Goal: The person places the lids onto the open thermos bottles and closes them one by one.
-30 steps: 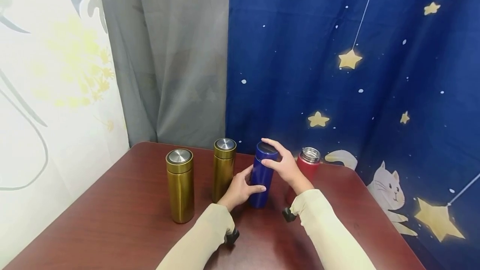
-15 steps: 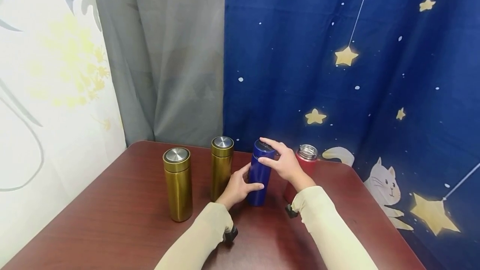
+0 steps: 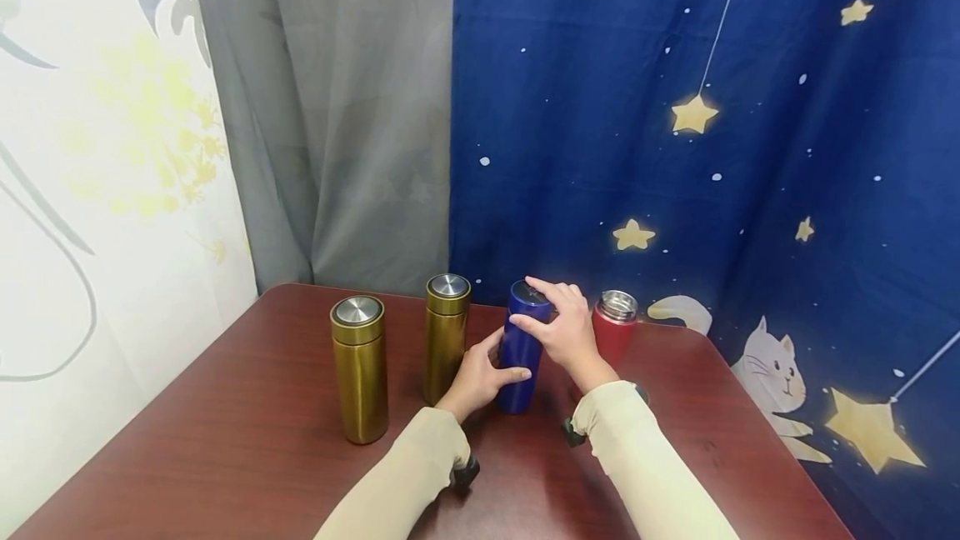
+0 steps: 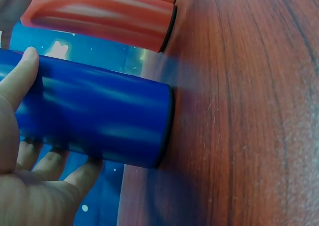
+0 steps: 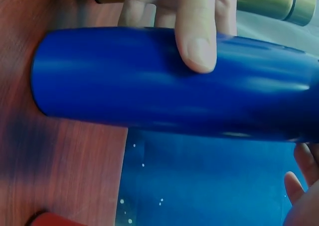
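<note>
A blue thermos bottle (image 3: 519,352) stands upright on the table between both hands. My left hand (image 3: 475,377) grips its body low down, thumb across the front and fingers behind, as the left wrist view shows. On top, my right hand (image 3: 567,330) holds the dark-topped blue lid (image 3: 528,293), its thumb at the near side and fingers over the far edge. Close behind the right wrist is a red thermos bottle (image 3: 613,336), partly hidden, its bare steel mouth (image 3: 618,304) uncovered.
Two gold thermos bottles with steel-topped lids stand to the left: a nearer one (image 3: 360,382) and a farther one (image 3: 447,344) close to the left hand. Behind the reddish-brown table (image 3: 247,440) hang a grey curtain (image 3: 367,148) and a blue starry one (image 3: 555,148).
The right hand has turned on the lid, its thumb shifting left and its wrist swinging inward and slightly down. The left hand keeps its grip, and the bottle stays in place.
</note>
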`<state>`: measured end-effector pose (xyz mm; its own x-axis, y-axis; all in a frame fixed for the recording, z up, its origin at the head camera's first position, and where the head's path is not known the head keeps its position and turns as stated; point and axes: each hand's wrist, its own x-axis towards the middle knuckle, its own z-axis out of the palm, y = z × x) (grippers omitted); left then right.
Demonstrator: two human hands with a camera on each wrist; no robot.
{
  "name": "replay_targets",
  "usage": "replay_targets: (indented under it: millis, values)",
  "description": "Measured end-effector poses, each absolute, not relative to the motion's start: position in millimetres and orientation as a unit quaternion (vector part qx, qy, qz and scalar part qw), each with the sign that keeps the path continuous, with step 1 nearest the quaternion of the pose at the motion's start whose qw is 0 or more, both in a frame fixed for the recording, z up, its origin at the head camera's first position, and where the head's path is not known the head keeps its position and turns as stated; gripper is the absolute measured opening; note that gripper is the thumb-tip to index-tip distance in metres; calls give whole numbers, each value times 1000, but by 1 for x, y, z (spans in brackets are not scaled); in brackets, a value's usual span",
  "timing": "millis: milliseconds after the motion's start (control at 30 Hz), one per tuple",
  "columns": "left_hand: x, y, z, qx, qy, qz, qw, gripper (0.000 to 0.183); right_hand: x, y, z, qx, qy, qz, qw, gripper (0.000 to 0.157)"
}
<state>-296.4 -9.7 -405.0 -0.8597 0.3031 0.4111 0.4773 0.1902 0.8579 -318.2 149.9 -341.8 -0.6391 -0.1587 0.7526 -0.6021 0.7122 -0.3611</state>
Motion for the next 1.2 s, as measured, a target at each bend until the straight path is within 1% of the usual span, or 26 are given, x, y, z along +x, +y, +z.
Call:
replay_targets:
  millis: [200,333,433,567,667,767,867,1000,1200]
  values:
    - [-298,-8,-407,-265,-763,-584,81,69,-319,141,-345,169,-856,292,391,63]
    - [-306,-7,-413,-264,-764,-582,82,70,-319,135,-343,145,-863,298,381,65]
    - [-316,-6,-424,-257,-771,-578,79,72,-316,132,-342,134,-867,341,338,67]
    - [-307,-7,-417,-249,-774,-578,70,72,-313,135,-343,153,-846,437,266,65]
    - [-297,-9,-408,-248,-768,-587,65,71,-314,142,-343,217,-797,522,213,55]
    - [-304,-8,-416,-246,-768,-588,64,73,-313,150,-341,278,-744,585,162,48]
    - [-314,-7,-426,-242,-773,-583,63,75,-309,154,-336,312,-716,609,133,46]
    - [-321,-5,-432,-244,-775,-578,68,76,-302,156,-328,319,-727,593,135,46]
    - [-312,-8,-418,-247,-770,-585,67,75,-299,153,-327,276,-775,531,204,47]
